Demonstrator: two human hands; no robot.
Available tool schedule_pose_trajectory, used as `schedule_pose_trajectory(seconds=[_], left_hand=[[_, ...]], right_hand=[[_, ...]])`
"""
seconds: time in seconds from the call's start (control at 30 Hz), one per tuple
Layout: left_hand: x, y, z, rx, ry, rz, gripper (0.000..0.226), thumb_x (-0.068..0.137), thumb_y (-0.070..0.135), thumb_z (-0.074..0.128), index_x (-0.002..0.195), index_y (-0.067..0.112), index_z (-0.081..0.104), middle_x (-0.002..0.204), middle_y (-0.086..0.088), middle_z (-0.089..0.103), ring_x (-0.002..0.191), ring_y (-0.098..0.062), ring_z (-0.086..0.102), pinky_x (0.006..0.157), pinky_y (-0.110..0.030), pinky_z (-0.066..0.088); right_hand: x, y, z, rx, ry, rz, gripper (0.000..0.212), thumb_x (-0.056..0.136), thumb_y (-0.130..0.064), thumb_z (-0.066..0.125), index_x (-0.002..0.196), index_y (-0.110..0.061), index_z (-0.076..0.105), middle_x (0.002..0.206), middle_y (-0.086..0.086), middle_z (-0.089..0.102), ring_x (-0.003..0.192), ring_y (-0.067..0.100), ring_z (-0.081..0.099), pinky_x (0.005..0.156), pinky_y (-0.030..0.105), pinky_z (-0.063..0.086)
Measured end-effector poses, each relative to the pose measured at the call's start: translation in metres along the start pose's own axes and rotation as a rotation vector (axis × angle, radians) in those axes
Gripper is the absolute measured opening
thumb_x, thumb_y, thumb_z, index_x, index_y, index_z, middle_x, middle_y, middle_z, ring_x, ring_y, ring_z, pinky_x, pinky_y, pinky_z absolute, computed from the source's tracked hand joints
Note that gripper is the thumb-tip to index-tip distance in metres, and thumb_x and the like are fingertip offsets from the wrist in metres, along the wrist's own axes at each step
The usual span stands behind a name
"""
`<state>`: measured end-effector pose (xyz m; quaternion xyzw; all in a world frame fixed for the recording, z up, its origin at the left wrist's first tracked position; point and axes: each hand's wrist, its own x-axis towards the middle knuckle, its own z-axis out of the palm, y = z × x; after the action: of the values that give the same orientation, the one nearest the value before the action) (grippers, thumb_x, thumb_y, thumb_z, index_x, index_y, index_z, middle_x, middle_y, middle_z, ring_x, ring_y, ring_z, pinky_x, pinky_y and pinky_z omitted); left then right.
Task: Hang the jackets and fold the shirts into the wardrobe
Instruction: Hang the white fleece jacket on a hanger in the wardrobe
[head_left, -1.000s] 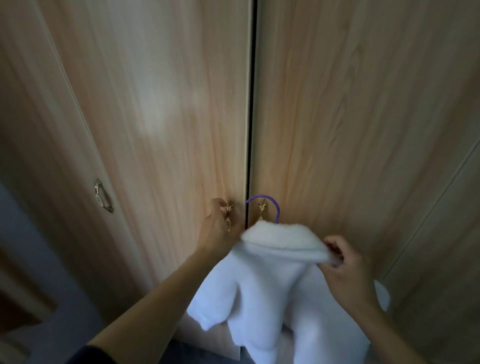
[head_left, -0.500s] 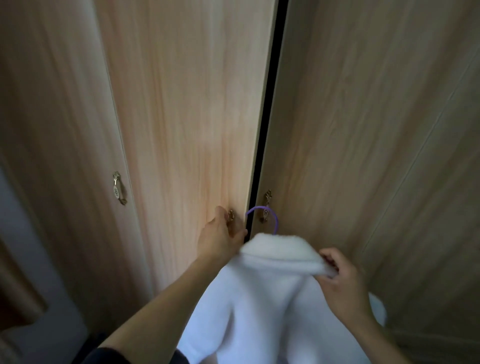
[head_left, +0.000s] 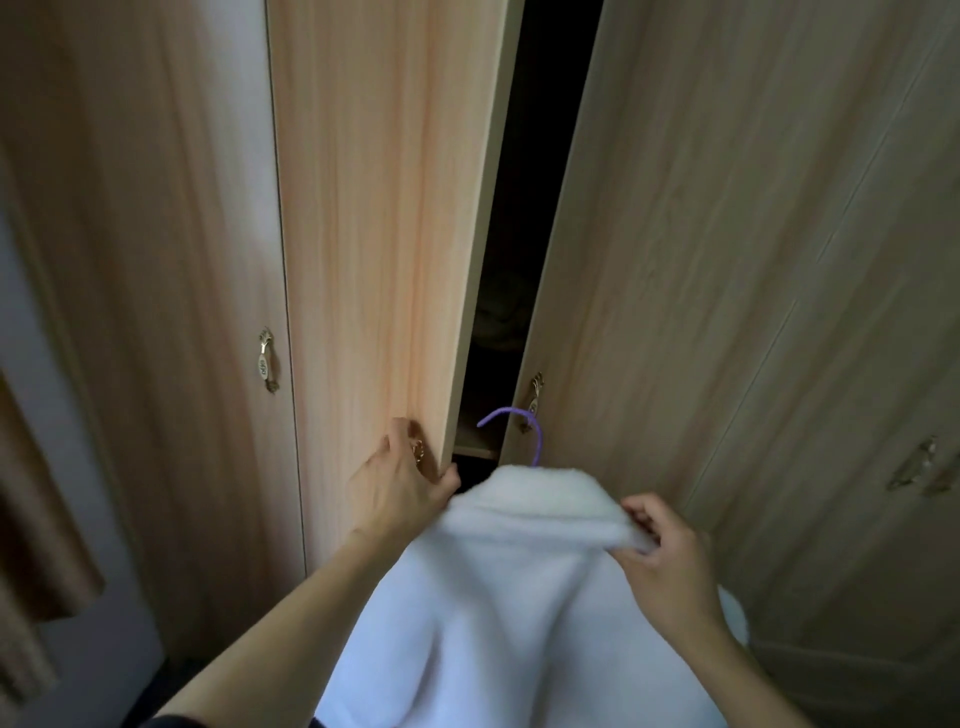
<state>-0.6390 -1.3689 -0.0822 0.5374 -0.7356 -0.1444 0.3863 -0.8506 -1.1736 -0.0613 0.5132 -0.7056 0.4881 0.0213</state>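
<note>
Door (head_left: 384, 234) now ajar on dim, unreadable interior; left hand (head_left: 400, 483) grips its handle, right hand (head_left: 662, 558) pinches jacket (head_left: 519, 597).

You get dim, soft light, brightest on the pale wooden wardrobe door (head_left: 384, 234) at left; the right side lies in shadow. The dark gap (head_left: 524, 208) shows almost nothing. Edges bow and everything looks slightly soft.

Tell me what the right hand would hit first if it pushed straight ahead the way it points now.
Likely the closed right wardrobe door, near its brass handle: the right hand, gripping the white jacket, sits right of the dark gap. Depth is unclear.
</note>
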Motion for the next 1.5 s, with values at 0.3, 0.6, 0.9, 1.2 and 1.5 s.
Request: schedule_pose_trajectory(seconds=[0.3,0.6,0.9,1.2,1.5], left_hand=[[-0.036,-0.004,-0.036,0.073,0.102,0.088,0.083,0.079,0.023,0.071,0.148,0.010,0.027,0.150,-0.007,0.038,0.122,-0.032,0.049,0.087,-0.043,0.051],[-0.065,-0.034,-0.090,0.292,0.169,0.029,0.076,0.076,0.024,0.075,0.144,0.016,0.041,0.135,-0.004,0.053,0.110,-0.031,0.052,0.080,-0.042,0.052],[-0.074,-0.074,-0.143,0.418,0.201,-0.003,0.085,0.074,0.022,0.078,0.148,0.011,0.037,0.143,-0.007,0.052,0.118,-0.035,0.055,0.088,-0.044,0.051],[-0.060,-0.122,-0.178,0.662,0.333,0.215,0.082,0.080,-0.004,0.051,0.155,0.004,0.020,0.166,-0.011,0.004,0.152,-0.029,0.009,0.120,-0.051,0.019],[-0.056,-0.157,-0.220,0.557,0.191,0.093,0.099,0.070,0.018,0.072,0.154,0.006,0.022,0.166,-0.011,0.010,0.151,-0.030,0.017,0.116,-0.052,0.031]], right_hand=[[-0.001,-0.002,0.008,0.113,-0.118,-0.079,0.046,0.068,0.001,0.079,0.080,-0.039,0.059,0.082,-0.016,0.067,0.072,0.005,0.061,0.059,0.019,0.046],[-0.011,-0.024,0.030,0.212,-0.244,-0.198,0.048,0.070,-0.001,0.082,0.084,-0.039,0.058,0.084,-0.015,0.066,0.075,0.005,0.061,0.056,0.010,0.040],[-0.030,-0.065,0.057,0.256,-0.272,-0.194,0.049,0.068,0.003,0.080,0.085,-0.038,0.059,0.080,-0.011,0.065,0.071,0.009,0.060,0.059,0.024,0.047],[-0.051,-0.108,0.080,0.271,-0.212,-0.192,0.045,0.066,0.003,0.081,0.082,-0.034,0.060,0.075,-0.010,0.064,0.068,0.010,0.058,0.056,0.022,0.044],[-0.072,-0.136,0.105,0.269,-0.241,-0.145,0.040,0.066,0.004,0.079,0.080,-0.028,0.062,0.077,-0.006,0.065,0.070,0.011,0.058,0.061,0.027,0.046]])
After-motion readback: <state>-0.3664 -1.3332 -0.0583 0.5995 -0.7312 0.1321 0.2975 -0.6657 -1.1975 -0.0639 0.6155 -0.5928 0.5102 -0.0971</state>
